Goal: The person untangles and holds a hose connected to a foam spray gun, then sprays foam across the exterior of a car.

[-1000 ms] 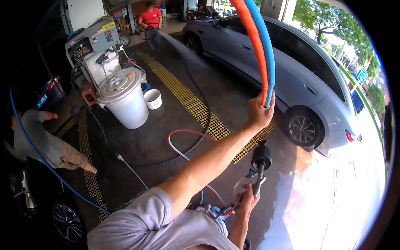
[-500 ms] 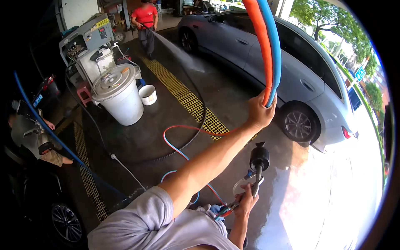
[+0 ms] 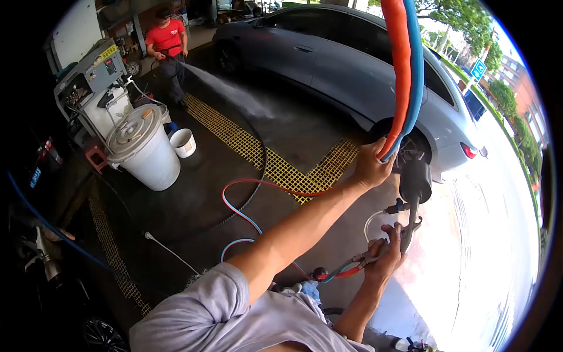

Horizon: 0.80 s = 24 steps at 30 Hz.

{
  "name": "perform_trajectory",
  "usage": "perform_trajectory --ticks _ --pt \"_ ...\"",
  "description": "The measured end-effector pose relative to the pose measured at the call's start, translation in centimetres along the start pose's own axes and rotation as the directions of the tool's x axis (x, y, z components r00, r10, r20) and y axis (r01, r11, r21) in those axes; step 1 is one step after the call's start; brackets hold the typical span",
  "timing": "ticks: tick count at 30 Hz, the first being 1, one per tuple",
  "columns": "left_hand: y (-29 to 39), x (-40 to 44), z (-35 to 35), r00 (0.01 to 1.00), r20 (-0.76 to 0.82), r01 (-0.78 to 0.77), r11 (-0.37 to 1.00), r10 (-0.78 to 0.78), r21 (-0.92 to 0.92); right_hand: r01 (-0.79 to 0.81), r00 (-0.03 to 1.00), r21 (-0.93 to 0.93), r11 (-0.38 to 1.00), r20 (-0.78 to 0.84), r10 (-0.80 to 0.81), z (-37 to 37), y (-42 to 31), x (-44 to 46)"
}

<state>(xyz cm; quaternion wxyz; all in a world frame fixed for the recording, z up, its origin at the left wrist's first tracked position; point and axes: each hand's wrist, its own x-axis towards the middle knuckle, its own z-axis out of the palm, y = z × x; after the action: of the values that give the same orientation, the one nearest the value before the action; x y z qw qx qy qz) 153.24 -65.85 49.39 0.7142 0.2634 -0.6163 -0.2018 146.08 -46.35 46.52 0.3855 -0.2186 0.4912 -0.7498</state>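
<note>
A thick pair of hoses, one orange-red (image 3: 397, 64) and one blue (image 3: 415, 64), comes down from above. My left hand (image 3: 374, 167) is wrapped round both at arm's length. Lower and to the right, my right hand (image 3: 384, 252) grips the handle of a spray gun with a black cylindrical head (image 3: 416, 183) pointing up and away. A clear thin tube (image 3: 369, 226) loops beside the gun. Red and blue hose ends (image 3: 346, 271) join at its handle under my right hand. A thinner red-and-blue hose (image 3: 234, 202) curls over the floor left of my forearm.
A silver-grey car (image 3: 340, 58) stands ahead. Behind, a person in a red shirt (image 3: 167, 44) sprays water. To the left are a large lidded white barrel (image 3: 146, 158), a white bucket (image 3: 183, 144) and a grey machine (image 3: 97, 76). Yellow floor grating (image 3: 234, 138) crosses the wet floor.
My right hand has raised the spray gun up and to the right, closer to the hoses. My left hand keeps hold of the hoses. The view has shifted, and the person ahead still sprays.
</note>
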Motion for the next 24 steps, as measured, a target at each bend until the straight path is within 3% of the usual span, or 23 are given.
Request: perform_trajectory --ticks 1,3,5,7,9,11,12,16,19,24 --pt "0.6 -0.1 0.4 1.0 -0.006 -0.022 0.999 0.022 -0.028 0.007 1.0 0.035 0.999 0.024 -0.008 0.3 -1.3 0.0" --pt "1.0 -0.6 0.9 0.992 0.098 0.082 0.995 -0.075 -0.06 0.035 0.994 0.123 0.992 0.095 -0.047 0.1 -3.2 0.6" --pt "-0.1 -1.8 1.9 0.992 0.08 -0.085 0.985 0.098 -0.153 0.021 0.987 0.159 0.987 0.152 -0.045 0.0 -4.7 0.5" --pt "0.3 -2.3 2.6 0.984 0.171 -0.015 0.977 0.052 -0.211 0.042 0.977 0.136 0.99 0.201 -0.069 0.2 -5.5 0.8" --pt "0.9 -2.5 3.1 0.981 0.192 0.017 0.975 0.026 -0.22 0.064 0.978 0.134 0.989 0.188 -0.089 0.6 -5.5 0.8" --pt "1.6 -1.9 2.8 0.965 0.243 -0.035 0.968 0.097 -0.247 0.113 0.979 0.128 0.985 0.158 -0.133 1.4 -5.4 1.1" --pt "2.0 -2.0 2.6 0.954 0.297 0.031 0.964 0.051 -0.264 0.117 0.978 0.133 0.984 0.156 -0.137 1.4 -5.5 1.3" --pt "2.6 -2.7 2.6 0.942 0.329 0.008 0.976 0.066 -0.219 0.073 0.985 0.163 0.984 0.145 -0.097 1.6 -5.5 1.7" --pt "2.8 -3.4 2.7 0.919 0.362 -0.109 0.983 0.157 -0.15 0.052 0.988 0.151 0.987 0.136 -0.073 1.6 -5.4 1.7" --pt "3.6 -2.2 1.6 0.879 0.444 -0.066 0.967 0.173 -0.246 0.039 0.989 0.178 0.983 0.134 -0.064 1.8 -5.8 1.4"
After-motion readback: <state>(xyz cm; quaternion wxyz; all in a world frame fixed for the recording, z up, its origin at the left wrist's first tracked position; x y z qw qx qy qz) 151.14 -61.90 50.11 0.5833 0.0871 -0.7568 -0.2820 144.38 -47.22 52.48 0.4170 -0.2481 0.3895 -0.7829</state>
